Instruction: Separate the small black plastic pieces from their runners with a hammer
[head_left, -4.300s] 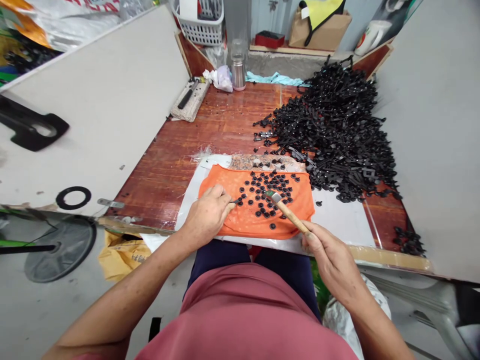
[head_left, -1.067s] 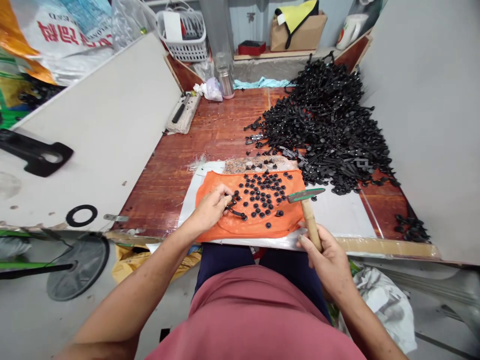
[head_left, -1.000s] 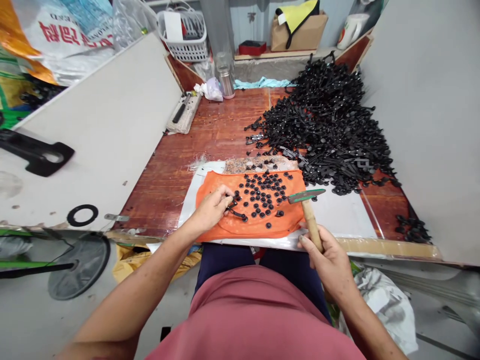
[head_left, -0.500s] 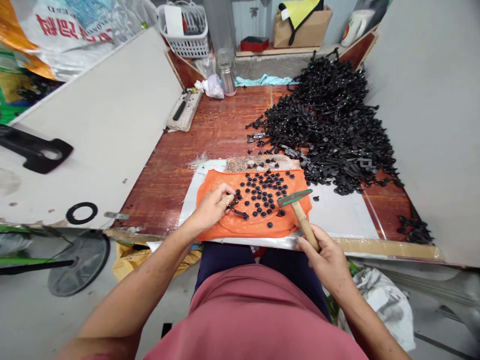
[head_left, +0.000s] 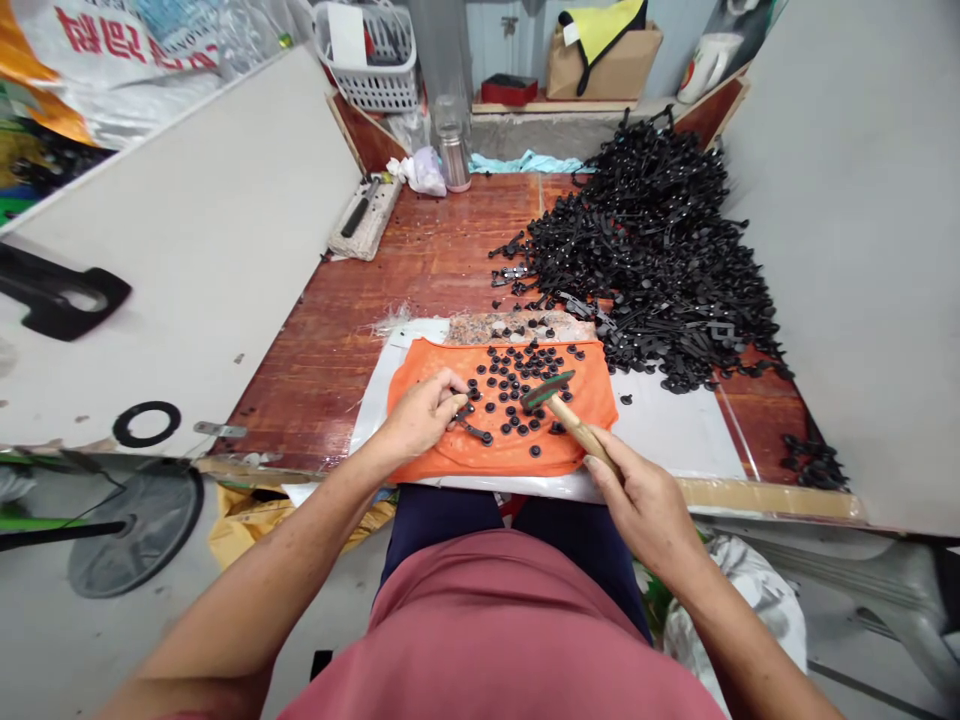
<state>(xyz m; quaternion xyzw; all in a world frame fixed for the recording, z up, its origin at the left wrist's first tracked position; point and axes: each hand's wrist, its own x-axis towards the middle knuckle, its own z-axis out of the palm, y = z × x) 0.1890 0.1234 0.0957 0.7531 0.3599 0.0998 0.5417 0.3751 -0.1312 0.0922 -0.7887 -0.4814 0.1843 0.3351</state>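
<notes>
Hammer point(head_left: 568, 416) slants forward and left from the right hand point(head_left: 641, 498).

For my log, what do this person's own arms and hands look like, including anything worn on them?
The left hand and right hand are ungloved, with no ring showing. The left forearm and right forearm are uncovered, with no watch, band or cable visible. The person wears a dusty pinkish-red top and dark navy trousers.

Plain dusty-red top point(head_left: 495, 630), navy trousers point(head_left: 442, 515), bare forearms point(head_left: 300, 550).
</notes>
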